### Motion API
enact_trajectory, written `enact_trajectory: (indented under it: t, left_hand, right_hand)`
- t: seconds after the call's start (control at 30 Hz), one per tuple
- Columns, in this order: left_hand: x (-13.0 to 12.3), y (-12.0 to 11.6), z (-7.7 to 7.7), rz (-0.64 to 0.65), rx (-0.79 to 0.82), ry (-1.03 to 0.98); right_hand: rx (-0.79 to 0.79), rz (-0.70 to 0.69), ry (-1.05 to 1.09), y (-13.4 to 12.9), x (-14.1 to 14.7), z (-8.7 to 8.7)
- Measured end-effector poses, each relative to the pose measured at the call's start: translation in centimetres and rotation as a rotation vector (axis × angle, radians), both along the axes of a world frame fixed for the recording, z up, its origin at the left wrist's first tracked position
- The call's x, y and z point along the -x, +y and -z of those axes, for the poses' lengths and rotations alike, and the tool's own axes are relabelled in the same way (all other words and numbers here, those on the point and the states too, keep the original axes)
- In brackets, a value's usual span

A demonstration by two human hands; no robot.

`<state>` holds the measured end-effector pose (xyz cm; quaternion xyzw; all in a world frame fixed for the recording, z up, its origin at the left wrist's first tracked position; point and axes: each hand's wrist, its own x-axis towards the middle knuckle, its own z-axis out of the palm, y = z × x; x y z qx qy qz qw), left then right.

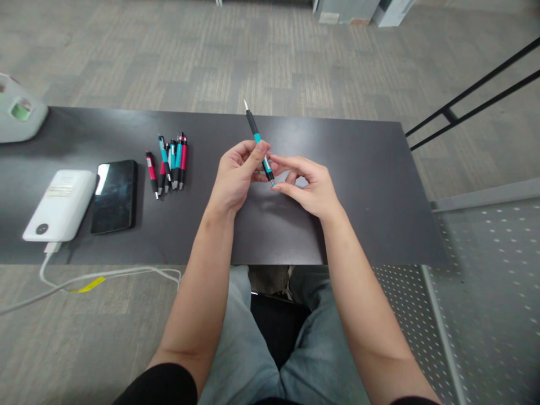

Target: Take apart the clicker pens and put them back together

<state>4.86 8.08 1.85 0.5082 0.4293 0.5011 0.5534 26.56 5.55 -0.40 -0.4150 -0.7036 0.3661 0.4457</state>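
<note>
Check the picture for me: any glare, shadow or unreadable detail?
Head view: bright glare on the black device's upper left corner; head view: soft shadow on the table, just below the hands in the picture; head view: lettering on the pen too small to read.

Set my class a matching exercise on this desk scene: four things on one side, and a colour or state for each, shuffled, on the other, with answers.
Things
1. Pen in the left hand
2. Device with a cable plugged in
3. Phone-like slab
4. Loose pens

Descriptions
A. Black, with a glossy top
B. Red or turquoise, with black parts, lying on the table
C. White
D. Turquoise and black, raised above the table

Pairs: 1-D, 2-C, 3-A, 4-B
</note>
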Motion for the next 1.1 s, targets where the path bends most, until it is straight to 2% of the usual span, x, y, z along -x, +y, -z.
enact_trajectory:
  t: [0.1, 0.23, 0.4, 0.57, 0.73, 0.93, 1.1]
  left_hand:
    - [-0.5, -0.4, -0.4, -0.056, 0.111, -0.175]
    - [-0.7, -0.7, -0.6, -0.053, 0.141, -0.28]
    - [-0.7, -0.8, -0.6, -0.087, 0.149, -0.297]
    - [-0.6, -1.0, -0.8, -0.025, 0.18, -0.293]
    - [-0.8, -1.2, -1.0, -0.056, 0.197, -0.313]
    - [-2.5, -1.2, -0.8, -0.155, 0.196, -0.398]
    - [-4.5, -1.6, -0.2, -0.103, 0.09, -0.397]
  right_hand:
    - [-0.107, -0.017, -0.062, -0.1, 0.0, 1.0]
    - [-0.139, -0.03, -0.034, -0.2, 0.0, 1.5]
    - [-0.119, -0.041, 0.013, 0.1, -0.1, 1.5]
    - [-0.134, -0.094, 0.084, 0.2, -0.3, 1.1]
    - [-0.068, -0.112, 0.134, 0.2, -0.1, 1.4]
    - [-0.059, 0.039, 0.274, 1.0, 0.3, 2.0]
    - [-0.065, 0.213, 0.54, 0.8, 2.5, 1.5]
